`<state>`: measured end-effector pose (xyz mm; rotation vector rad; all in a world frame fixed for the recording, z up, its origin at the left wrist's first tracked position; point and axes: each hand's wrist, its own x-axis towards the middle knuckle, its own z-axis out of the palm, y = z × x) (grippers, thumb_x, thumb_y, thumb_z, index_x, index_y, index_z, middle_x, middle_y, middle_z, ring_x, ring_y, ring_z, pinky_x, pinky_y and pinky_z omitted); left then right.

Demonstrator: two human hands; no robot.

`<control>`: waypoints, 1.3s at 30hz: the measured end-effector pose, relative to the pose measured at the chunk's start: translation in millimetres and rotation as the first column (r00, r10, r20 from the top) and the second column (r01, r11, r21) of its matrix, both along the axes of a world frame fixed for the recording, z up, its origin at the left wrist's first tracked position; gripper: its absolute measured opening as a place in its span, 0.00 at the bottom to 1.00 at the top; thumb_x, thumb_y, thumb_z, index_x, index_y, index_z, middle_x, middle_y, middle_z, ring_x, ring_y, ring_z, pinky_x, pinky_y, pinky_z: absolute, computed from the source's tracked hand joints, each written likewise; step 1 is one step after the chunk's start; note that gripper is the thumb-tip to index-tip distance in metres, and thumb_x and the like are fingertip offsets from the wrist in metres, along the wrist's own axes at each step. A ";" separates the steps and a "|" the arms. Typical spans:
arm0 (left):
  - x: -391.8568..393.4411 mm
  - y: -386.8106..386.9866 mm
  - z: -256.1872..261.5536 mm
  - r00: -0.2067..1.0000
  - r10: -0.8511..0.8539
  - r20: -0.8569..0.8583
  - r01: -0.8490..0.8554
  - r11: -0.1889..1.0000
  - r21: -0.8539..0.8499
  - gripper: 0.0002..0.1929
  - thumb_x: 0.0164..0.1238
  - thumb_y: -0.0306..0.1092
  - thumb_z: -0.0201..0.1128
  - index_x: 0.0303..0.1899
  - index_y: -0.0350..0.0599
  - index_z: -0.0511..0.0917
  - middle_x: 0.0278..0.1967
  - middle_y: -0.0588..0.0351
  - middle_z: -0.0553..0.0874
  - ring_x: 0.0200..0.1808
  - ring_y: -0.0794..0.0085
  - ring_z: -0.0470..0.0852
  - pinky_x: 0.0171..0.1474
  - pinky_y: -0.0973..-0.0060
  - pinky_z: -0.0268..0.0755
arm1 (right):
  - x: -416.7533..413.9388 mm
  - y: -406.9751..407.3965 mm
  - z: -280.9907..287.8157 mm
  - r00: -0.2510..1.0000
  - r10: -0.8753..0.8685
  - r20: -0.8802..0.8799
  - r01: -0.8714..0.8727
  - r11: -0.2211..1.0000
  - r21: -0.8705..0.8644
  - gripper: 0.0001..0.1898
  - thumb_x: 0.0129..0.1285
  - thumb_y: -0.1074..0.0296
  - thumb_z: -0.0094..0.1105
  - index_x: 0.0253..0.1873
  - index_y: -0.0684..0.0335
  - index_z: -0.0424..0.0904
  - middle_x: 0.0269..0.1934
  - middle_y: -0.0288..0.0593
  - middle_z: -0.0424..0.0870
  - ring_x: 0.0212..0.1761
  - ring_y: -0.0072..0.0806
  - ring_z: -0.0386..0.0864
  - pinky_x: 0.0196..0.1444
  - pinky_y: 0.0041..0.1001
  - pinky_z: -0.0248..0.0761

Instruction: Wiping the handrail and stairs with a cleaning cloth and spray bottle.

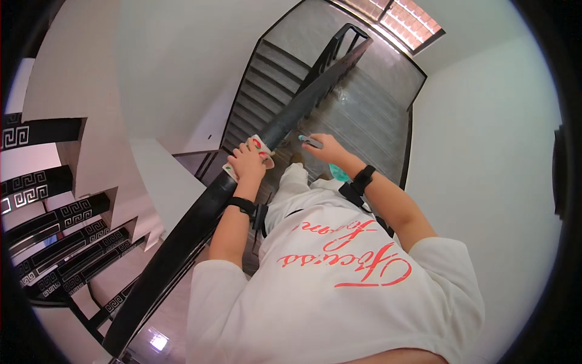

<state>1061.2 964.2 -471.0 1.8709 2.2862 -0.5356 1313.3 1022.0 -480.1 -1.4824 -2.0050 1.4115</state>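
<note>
My left hand (248, 160) presses a white cloth (231, 171) with a red and green pattern onto the black handrail (200, 214), fingers curled over the rail. In my right hand (332, 149), to the right of the rail, is a spray bottle with a grey trigger head (311, 142). The bottle's translucent teal body (338, 172) shows below my wrist, partly hidden by the forearm. The spray head's light-blue tip points left, toward the rail, and stands apart from it.
Grey stairs (368, 118) descend ahead to a landing (386, 59) by a window (411, 22). Another flight (268, 77) lies left of the rail. A white wall (482, 182) rises at right. Black balustrades with key-pattern panels (29, 195) stand at far left. Both wrists carry strapped black devices.
</note>
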 end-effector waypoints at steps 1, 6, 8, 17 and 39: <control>-0.1 1.8 -1.4 1.000 0.000 -0.005 0.000 1.000 -0.007 0.44 0.51 0.53 0.75 0.67 0.46 0.64 0.54 0.52 0.77 0.56 0.57 0.77 0.54 0.55 0.66 | -2.4 0.1 -5.0 1.000 -0.016 -0.013 0.016 0.999 0.050 0.22 0.63 0.49 0.64 0.48 0.66 0.84 0.42 0.58 0.86 0.44 0.55 0.82 0.47 0.42 0.75; -2.3 12.7 -5.1 0.999 -0.022 0.038 0.023 0.999 -0.035 0.43 0.51 0.51 0.75 0.66 0.42 0.65 0.54 0.52 0.78 0.55 0.58 0.77 0.53 0.56 0.68 | -13.9 16.8 -1.0 0.994 -0.031 0.108 0.050 0.981 -0.187 0.23 0.63 0.49 0.64 0.47 0.67 0.84 0.40 0.59 0.85 0.43 0.54 0.82 0.46 0.41 0.74; 1.3 21.6 -7.2 0.998 -0.029 0.050 0.032 0.998 -0.054 0.43 0.51 0.51 0.75 0.66 0.40 0.66 0.54 0.52 0.78 0.55 0.59 0.78 0.53 0.56 0.69 | -15.7 20.8 -2.7 0.999 0.012 0.045 -0.010 0.999 -0.034 0.22 0.64 0.50 0.64 0.47 0.67 0.84 0.38 0.59 0.85 0.41 0.53 0.83 0.45 0.41 0.74; 19.4 43.6 -32.1 0.998 -0.055 0.041 0.056 0.998 -0.035 0.38 0.51 0.53 0.73 0.59 0.39 0.70 0.53 0.54 0.76 0.53 0.64 0.76 0.52 0.63 0.68 | -29.8 32.4 -14.8 0.983 -0.063 0.171 0.076 0.995 -0.068 0.25 0.63 0.50 0.65 0.51 0.70 0.83 0.40 0.56 0.87 0.40 0.44 0.84 0.46 0.36 0.75; 34.7 65.9 -54.0 0.993 -0.095 0.073 0.095 0.995 0.003 0.33 0.59 0.56 0.68 0.58 0.41 0.71 0.51 0.54 0.78 0.51 0.65 0.76 0.51 0.63 0.66 | -30.2 17.3 -40.2 0.992 -0.024 0.121 -0.012 0.958 0.288 0.18 0.66 0.55 0.65 0.44 0.68 0.83 0.27 0.41 0.82 0.29 0.25 0.78 0.35 0.29 0.72</control>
